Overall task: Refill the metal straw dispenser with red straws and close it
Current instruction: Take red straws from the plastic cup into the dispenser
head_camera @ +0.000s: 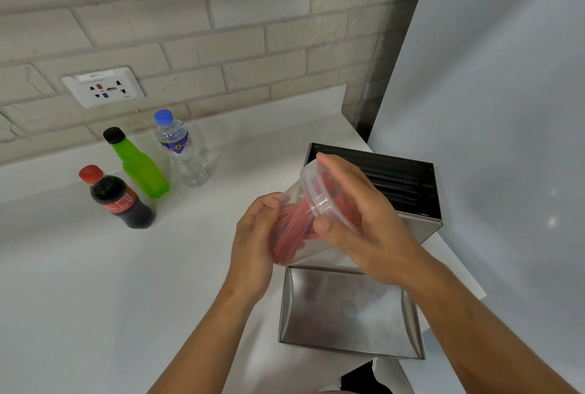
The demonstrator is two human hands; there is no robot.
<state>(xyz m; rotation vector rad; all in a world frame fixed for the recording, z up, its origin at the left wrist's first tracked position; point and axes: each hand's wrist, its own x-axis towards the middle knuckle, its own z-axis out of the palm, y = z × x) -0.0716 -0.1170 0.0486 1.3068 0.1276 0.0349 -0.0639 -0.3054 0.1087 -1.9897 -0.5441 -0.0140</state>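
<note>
Lying nearest on the white surface (95, 298), by its right edge, is the metal lid (348, 308). Above it, both hands are gripping a clear tub (311, 200) of red straws (289, 232): the left hand (253, 245) cupping its base, the right hand (364, 219) wrapping its rim. Behind, the open dispenser (395, 184) is standing near the right edge. Three bottles (139, 168) are standing toward the back-left.

three bottles stand close together on the white counter (95, 283), well left of centre: a cola bottle (118, 199) with a red cap nearest, a green bottle (139, 165) with a black cap behind it, and a water bottle (182, 148) with a blue cap. a socket plate (103, 86) sits on the brick wall (221, 13) above them.
</note>
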